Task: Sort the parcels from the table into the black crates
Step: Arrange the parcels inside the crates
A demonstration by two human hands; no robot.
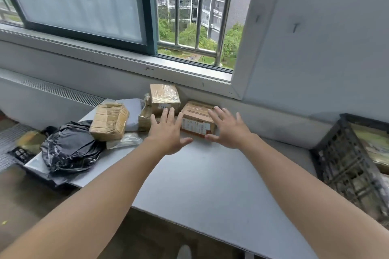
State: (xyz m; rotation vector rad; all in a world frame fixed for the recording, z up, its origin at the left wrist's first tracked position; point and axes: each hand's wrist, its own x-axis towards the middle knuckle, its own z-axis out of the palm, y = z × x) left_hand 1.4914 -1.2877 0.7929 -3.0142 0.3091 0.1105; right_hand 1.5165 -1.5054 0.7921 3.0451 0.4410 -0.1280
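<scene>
Spread wide and empty, the left hand (168,130) and right hand (229,126) flank a cardboard box (197,121), likely stiff and light; grip its ends.

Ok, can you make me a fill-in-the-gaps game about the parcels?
The left hand and right hand reach for the labelled box and hold ____ yet.
The crate on the right is coloured ____.
The wrinkly bag parcel lies to the ____ of that box.
Missing words: nothing, black, left.

Grey table (210,174), tan tape-striped boxes (165,95), black bag (69,149), black lattice crate (341,166), perhaps orange-edged white label (195,126).
</scene>
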